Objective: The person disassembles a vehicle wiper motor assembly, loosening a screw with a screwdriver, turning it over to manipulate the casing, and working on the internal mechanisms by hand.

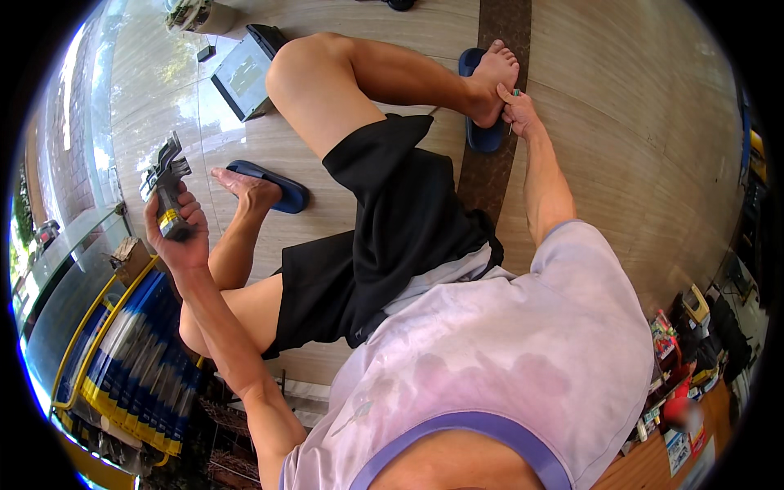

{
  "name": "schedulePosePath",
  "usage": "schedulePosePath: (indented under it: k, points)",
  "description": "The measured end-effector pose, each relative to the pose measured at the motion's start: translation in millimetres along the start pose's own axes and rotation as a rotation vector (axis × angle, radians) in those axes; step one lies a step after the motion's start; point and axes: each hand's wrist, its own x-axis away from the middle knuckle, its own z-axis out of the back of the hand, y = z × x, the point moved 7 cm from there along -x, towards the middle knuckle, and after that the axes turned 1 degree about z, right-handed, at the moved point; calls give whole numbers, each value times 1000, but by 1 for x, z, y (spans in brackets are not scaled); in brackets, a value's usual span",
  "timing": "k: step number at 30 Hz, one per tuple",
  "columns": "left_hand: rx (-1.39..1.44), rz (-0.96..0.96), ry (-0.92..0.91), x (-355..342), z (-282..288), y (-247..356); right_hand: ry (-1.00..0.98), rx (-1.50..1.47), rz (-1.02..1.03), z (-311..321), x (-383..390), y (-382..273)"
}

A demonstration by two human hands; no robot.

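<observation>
My left hand [181,224] is raised at the left, its fingers wrapped round the handle of a dark grey hand tool [170,184]. The tool has a yellow band low on the handle and a bare, angular metal head pointing up; its exact kind is unclear. My right hand [521,113] is down beside my right foot [494,82], close to the ankle. Its fingers are closed on a small thin item [516,93] with a green end, mostly hidden in the grip. That foot rests on a blue slipper [483,139].
Another blue slipper [282,189] lies by my left foot. Ahead stands a dark-framed flat panel [242,77], with a pot [214,18] beyond it. A yellow rack [122,359] of blue packages is at the left, near glass. Cluttered goods [690,335] fill the right side.
</observation>
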Motion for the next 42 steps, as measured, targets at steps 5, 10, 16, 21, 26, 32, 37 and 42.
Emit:
schedulePosePath:
  k: [5,10,16,21,26,32,37,42]
  points:
    - [-10,-1,0,-1,2,1,-2,-1,2,0,2,-3]
    - [-24,-5,28,0,1,1,31,6,-31,-2,1,-3]
    - [-74,-26,49,4,2,3,184,280,-18,-22,5,-26]
    - [-120,-35,81,0,0,2,266,359,-10,-11,-5,-25]
    - [-131,-43,77,3,0,2,173,265,54,-12,-6,-20]
    - [-132,-42,68,2,1,2,151,203,28,-5,-9,-13]
    - [-134,-44,61,3,0,1,111,161,25,-7,-8,-13]
    - [-160,-71,90,3,0,2,102,143,28,-7,-5,-14]
